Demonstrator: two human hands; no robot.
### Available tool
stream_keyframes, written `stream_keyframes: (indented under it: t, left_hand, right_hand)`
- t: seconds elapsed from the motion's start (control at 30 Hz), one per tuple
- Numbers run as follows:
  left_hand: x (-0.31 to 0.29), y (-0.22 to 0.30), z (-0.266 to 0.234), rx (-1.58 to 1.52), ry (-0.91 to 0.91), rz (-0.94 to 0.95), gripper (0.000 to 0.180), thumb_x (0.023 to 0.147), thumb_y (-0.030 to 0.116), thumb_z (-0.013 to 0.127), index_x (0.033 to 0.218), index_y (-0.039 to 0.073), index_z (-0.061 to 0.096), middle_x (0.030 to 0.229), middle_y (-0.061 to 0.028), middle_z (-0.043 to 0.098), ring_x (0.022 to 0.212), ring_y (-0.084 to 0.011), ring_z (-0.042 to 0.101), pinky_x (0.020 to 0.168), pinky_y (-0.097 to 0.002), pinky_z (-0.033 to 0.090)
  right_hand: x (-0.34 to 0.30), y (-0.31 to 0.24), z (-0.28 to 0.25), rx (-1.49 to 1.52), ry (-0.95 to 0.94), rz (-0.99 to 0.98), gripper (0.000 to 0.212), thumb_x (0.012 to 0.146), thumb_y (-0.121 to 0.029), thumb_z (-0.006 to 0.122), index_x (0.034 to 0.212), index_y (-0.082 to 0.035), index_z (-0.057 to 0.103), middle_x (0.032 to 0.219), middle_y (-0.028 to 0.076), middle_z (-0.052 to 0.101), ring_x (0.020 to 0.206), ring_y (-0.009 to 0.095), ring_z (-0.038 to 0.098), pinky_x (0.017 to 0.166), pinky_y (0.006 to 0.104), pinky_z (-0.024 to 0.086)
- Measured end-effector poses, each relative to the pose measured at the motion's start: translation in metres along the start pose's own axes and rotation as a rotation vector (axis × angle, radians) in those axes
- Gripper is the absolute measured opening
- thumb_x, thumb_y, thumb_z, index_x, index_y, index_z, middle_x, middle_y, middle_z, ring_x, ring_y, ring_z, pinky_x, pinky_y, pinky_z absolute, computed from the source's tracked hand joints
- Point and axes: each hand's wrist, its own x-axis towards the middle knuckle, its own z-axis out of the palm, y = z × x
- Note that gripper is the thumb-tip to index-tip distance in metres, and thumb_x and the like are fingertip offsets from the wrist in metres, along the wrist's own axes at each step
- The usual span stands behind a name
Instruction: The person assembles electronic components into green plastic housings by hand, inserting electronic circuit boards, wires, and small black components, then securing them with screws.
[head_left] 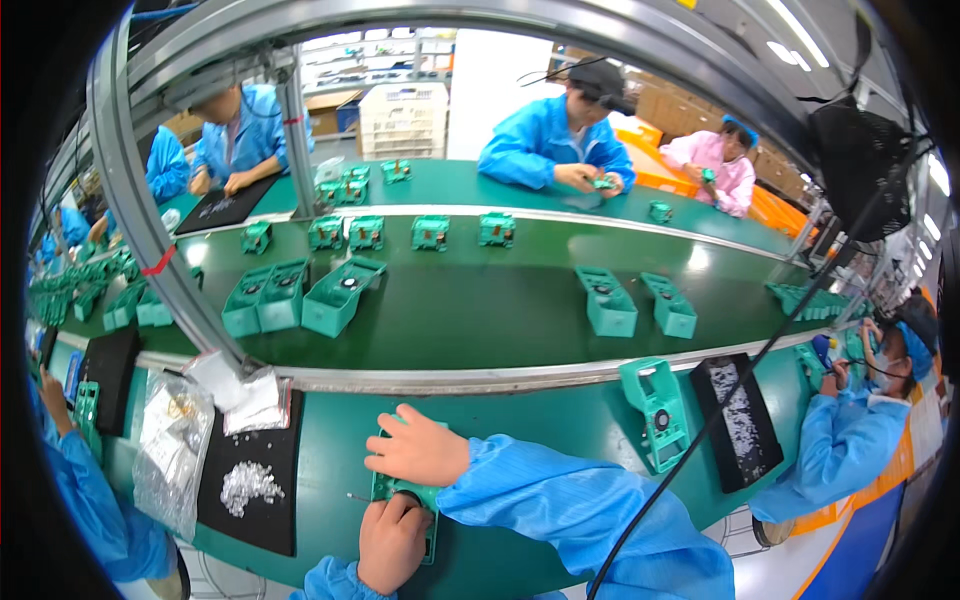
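Note:
A green plastic housing [432,540] lies on the bench in front of me, mostly covered by my hands. My right hand [418,446] reaches in from the right and rests across its far end, fingers spread. Nearer to me, my left hand [393,543] has its fingers curled together over a round dark part [410,496] in the housing; what they pinch is hidden. A thin metal tip [357,497] pokes out to the left of the housing. Left of my hands, a black mat [268,520] carries a heap of small clear pieces [250,487].
Beside the mat lie clear plastic bags [172,450]. Another green housing [658,415] and a black tray of small pieces [737,425] are to the right. Beyond a metal rail [450,379], a green belt [480,300] bears several housings. A dark cable [690,455] crosses the view; co-workers sit around.

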Motion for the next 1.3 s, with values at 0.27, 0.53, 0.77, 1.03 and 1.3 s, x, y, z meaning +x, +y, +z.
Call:
stream_keyframes:
  t: [0.27,0.53,0.77,1.03,1.3]
  left_hand:
    - [-0.004,-0.008,-0.019,-0.041,0.397,-0.138,0.026,0.073,0.003,0.06,0.098,0.007,0.062,0.111,-0.0203,0.053,0.097,-0.0383,0.052,0.084,-0.0422,0.042]
    - [-0.007,-0.012,-0.005,-0.065,0.3,-0.148,0.021,0.074,0.004,0.059,0.095,0.006,0.061,0.117,-0.0181,0.051,0.104,-0.0363,0.049,0.089,-0.0434,0.037]
    - [-0.014,-0.014,-0.002,-0.065,0.341,-0.209,0.02,0.07,0.001,0.059,0.089,0.006,0.059,0.112,-0.0154,0.053,0.1,-0.0344,0.049,0.087,-0.0414,0.038]
    - [-0.014,0.008,-0.033,-0.135,0.426,-0.118,0.019,0.064,0.0,0.062,0.08,0.01,0.061,0.105,-0.0095,0.058,0.094,-0.0289,0.052,0.083,-0.0375,0.039]
    - [-0.067,-0.059,-0.087,0.332,0.509,-0.505,0.019,0.069,0.001,0.063,0.084,0.012,0.064,0.088,-0.0015,0.057,0.081,-0.025,0.05,0.074,-0.0352,0.041]
  right_hand:
    - [-0.07,0.092,-0.038,-0.155,-0.117,0.686,0.011,0.079,-0.017,0.053,0.087,-0.015,0.06,0.087,0.003,0.059,0.084,0.023,0.058,0.069,0.0379,0.043]
    - [-0.133,0.191,-0.027,-0.17,-0.126,1.66,0.019,0.085,-0.017,0.046,0.095,-0.013,0.062,0.099,0.01,0.063,0.093,0.031,0.061,0.077,0.0439,0.048]
    - [-0.192,0.144,-0.119,0.014,-0.176,1.289,0.035,0.076,-0.009,0.054,0.107,-0.023,0.063,0.109,0.005,0.062,0.104,0.026,0.057,0.088,0.0383,0.045]
    - [-0.286,0.094,-0.141,-0.348,-0.363,0.999,0.025,0.07,-0.011,0.061,0.092,-0.021,0.068,0.08,0.006,0.059,0.082,0.029,0.057,0.066,0.043,0.047]
    - [-0.115,0.029,-0.115,-0.306,-0.116,0.568,0.031,0.072,-0.007,0.055,0.1,-0.017,0.064,0.08,0.003,0.053,0.079,0.024,0.05,0.071,0.0372,0.036]
